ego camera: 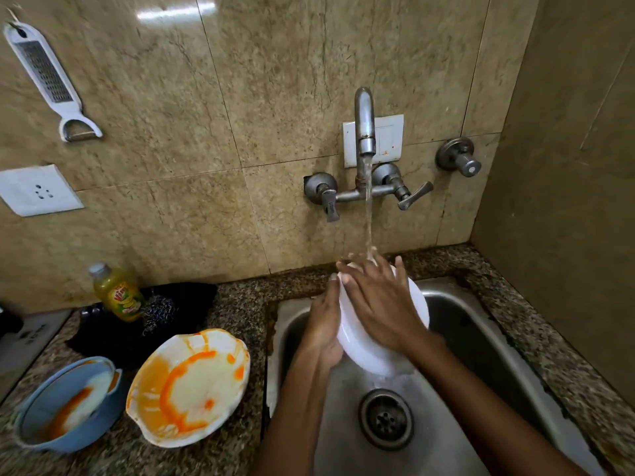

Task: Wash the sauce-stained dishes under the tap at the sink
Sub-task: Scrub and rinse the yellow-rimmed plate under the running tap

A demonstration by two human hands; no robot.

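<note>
Both hands hold the white dish (385,355) tilted over the sink (481,338) under the tap (365,125), left hand (324,324) gripping its rim, right hand (381,300) spread flat on it, while the stained plate (189,386) and blue bowl (65,403) wait on the worktop (233,304) to the left, nearer the left hand.

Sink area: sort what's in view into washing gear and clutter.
For the job: round white dish held by left hand and right hand; running steel tap; steel sink; orange-smeared white plate; stained blue bowl; yellow soap bottle.

Just lying about: white wall grater; white socket.
</note>
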